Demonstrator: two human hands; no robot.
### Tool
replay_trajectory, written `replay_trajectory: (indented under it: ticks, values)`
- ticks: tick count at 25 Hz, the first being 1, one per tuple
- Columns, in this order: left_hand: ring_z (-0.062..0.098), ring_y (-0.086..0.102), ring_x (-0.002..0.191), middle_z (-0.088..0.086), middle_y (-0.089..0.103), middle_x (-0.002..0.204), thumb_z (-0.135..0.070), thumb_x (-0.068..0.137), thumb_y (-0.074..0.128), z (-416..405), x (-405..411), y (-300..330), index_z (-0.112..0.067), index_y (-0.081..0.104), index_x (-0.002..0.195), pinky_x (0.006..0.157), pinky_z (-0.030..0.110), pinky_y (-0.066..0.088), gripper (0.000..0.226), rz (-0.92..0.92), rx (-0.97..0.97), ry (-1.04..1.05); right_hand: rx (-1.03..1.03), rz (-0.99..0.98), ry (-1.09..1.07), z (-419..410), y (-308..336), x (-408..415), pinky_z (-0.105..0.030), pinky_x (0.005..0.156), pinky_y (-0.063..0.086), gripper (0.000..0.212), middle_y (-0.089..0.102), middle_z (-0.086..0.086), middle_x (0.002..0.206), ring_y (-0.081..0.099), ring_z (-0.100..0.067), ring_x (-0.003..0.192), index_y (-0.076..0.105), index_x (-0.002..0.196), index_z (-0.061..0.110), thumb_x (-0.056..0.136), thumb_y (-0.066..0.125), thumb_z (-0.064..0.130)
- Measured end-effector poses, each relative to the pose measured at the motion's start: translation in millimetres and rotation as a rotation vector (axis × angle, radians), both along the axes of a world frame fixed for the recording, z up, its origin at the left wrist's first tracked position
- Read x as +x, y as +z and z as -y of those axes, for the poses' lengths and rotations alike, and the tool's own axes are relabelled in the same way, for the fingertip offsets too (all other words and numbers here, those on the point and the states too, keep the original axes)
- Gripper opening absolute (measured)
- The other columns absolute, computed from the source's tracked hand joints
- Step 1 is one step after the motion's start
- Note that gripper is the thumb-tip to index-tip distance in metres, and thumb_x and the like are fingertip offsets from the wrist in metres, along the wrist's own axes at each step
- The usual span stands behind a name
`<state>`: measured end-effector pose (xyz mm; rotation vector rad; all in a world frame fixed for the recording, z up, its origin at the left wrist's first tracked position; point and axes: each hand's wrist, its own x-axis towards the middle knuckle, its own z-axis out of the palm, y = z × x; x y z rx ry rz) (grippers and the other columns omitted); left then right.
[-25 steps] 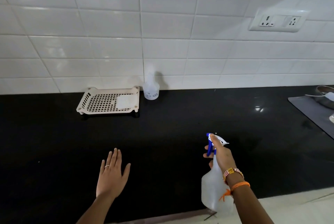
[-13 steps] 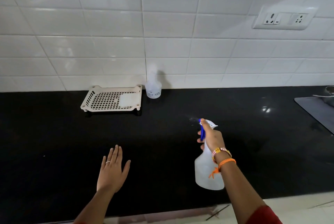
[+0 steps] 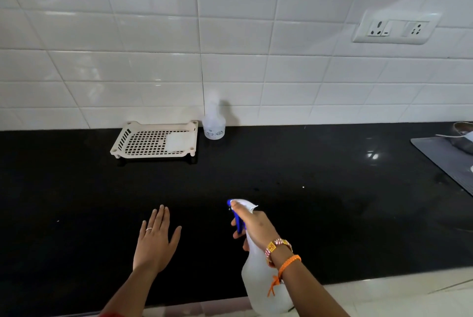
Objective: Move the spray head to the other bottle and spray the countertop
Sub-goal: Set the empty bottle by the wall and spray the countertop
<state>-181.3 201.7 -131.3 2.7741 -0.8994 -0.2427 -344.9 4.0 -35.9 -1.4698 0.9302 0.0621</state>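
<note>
At lower centre the right hand (image 3: 256, 224) grips the spray bottle (image 3: 263, 288), fingers curled on its blue trigger, while the left hand (image 3: 156, 242) rests flat on the tabletop (image 3: 320, 201), where drifting mist could wet it.

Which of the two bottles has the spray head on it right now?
The bottle gripped in the right hand, near the counter's front edge; its blue-and-white spray head is on. The small bottle by the wall has a bare neck.
</note>
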Motion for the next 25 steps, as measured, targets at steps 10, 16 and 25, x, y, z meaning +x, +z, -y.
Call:
replay_trajectory:
  ticks: [10,16,25]
  values:
    - [0.014,-0.003,0.145,0.001,0.000,0.158,-0.052,0.095,0.024,1,-2,-3,-0.014,0.003,0.148,0.120,0.038,0.004,0.068,0.011,-0.033,0.027,-0.139,-0.158,-0.346,59,-3,-85,-0.028,0.054,0.047,0.056,0.069,-0.018,0.075,0.062,-0.026,0.063,0.070,0.081,0.004,0.081,0.057,0.059]
    - [0.014,-0.004,0.145,-0.001,-0.002,0.159,-0.053,0.095,0.022,1,-1,1,-0.015,0.002,0.148,0.120,0.037,0.004,0.069,-0.010,-0.027,0.027,-0.158,-0.125,-0.416,66,3,-78,-0.032,0.059,0.047,0.054,0.068,-0.018,0.082,0.061,-0.029,0.071,0.067,0.086,0.004,0.086,0.051,0.056]
    - [0.012,-0.012,0.142,-0.001,-0.008,0.158,-0.053,0.095,0.019,-2,4,1,-0.015,-0.003,0.148,0.118,0.034,-0.003,0.069,-0.045,-0.028,-0.002,-0.055,0.018,-0.368,35,32,25,-0.026,0.047,0.044,0.056,0.063,-0.012,0.071,0.056,-0.019,0.057,0.067,0.088,0.002,0.084,0.055,0.056]
